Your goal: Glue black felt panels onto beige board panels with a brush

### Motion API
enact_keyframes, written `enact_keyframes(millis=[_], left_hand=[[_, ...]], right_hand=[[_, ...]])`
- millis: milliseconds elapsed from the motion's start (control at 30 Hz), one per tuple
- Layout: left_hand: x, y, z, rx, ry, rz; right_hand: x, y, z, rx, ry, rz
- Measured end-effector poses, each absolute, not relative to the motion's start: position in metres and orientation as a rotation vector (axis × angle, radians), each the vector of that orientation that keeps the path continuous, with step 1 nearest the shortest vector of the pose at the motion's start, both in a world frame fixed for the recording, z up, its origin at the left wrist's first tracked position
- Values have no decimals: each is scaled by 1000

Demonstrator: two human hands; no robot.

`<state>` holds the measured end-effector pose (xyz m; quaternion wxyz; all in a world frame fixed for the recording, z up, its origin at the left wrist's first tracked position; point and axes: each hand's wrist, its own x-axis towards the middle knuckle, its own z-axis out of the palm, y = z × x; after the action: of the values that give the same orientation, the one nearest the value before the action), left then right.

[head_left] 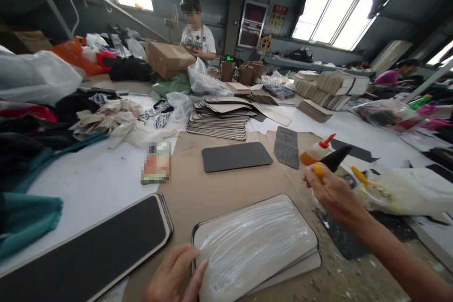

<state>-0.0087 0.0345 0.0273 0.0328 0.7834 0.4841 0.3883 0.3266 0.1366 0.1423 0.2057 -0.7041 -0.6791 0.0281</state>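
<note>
In front of me lies a beige panel (255, 240) with rounded corners and a dark edge, its top streaked with wet, whitish glue. Another panel (300, 266) shows beneath it, slightly askew. My left hand (177, 271) is at the left edge of the upper panel, fingers apart and fingertips touching it. Raised at the right, my right hand (327, 188) is closed around a tool with a rounded yellow end (318, 171). A black tapered piece (338, 156) shows just behind that fist; I cannot tell whether it belongs to the tool.
A dark grey panel (237, 156) lies ahead on the cardboard (184, 188). Long black panels (92, 250) are stacked at left, near a phone-like object (156, 163). At right are a red-tipped bottle (316, 151) and a yellow-handled brush (360, 175). A co-worker (198, 33) stands beyond stacked panels (219, 120).
</note>
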Motion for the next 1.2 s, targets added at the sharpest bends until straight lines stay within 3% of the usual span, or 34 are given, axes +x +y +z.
enact_keyframes(millis=[133,300,533,900,1067,1200], left_hand=[[18,99,40,2249,1746,1139],[53,175,43,2144,1883,758],[61,205,31,2064,1895,576],[55,204,42,1580,1718,973],[43,189,69,1056,1562,1219],[35,169,93,724,1359,1350]], right_hand=[[319,208,110,-2211,-2137,148],[321,254,69,-2387,-2045,143],[328,272,64,-2465,-1982,189],[291,250,127,-2232,-2174,38],[271,201,188,-1730,-2138,-157],[269,160,231,-1515,-1917,-57]])
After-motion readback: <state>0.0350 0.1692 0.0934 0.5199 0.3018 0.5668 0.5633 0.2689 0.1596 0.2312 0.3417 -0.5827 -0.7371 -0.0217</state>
